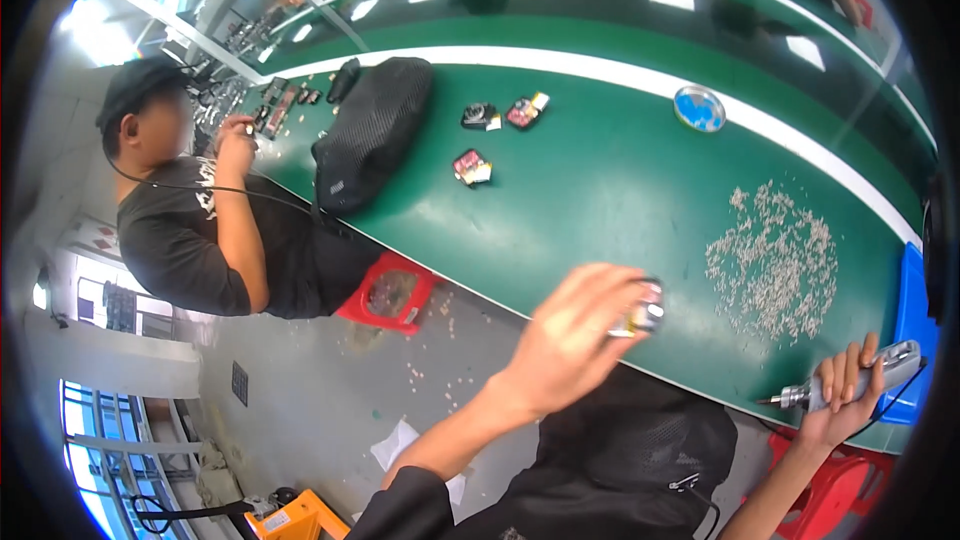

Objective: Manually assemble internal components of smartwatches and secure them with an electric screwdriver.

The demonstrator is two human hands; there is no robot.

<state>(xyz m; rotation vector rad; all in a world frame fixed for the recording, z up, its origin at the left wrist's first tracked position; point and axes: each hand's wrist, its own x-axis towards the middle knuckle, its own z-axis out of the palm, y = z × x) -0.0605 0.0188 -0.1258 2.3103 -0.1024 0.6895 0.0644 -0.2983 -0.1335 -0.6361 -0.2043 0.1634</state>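
My left hand [585, 335] is closed around a small black device [648, 308] with a coloured label, held over the table's near edge and slightly blurred. In my right hand [845, 390] lies a grey electric screwdriver [885, 372], its bit pointing left, close to the table's edge at the right. To the right of my left hand spreads a loose patch of tiny silvery pieces [775, 265], too small to name surely. Farther off on the green table [590, 190] sit similar small devices: one [472, 168] nearer, a dark one [480, 116] and another [527, 110] behind it.
A round tin with blue contents [699, 109] stands near the white rail. A blue bin [908, 315] borders the right end. At the left lies a black bag [376, 135], beside a seated co-worker [190, 190] whose hands are at small parts. Red stools [395, 292] stand below.
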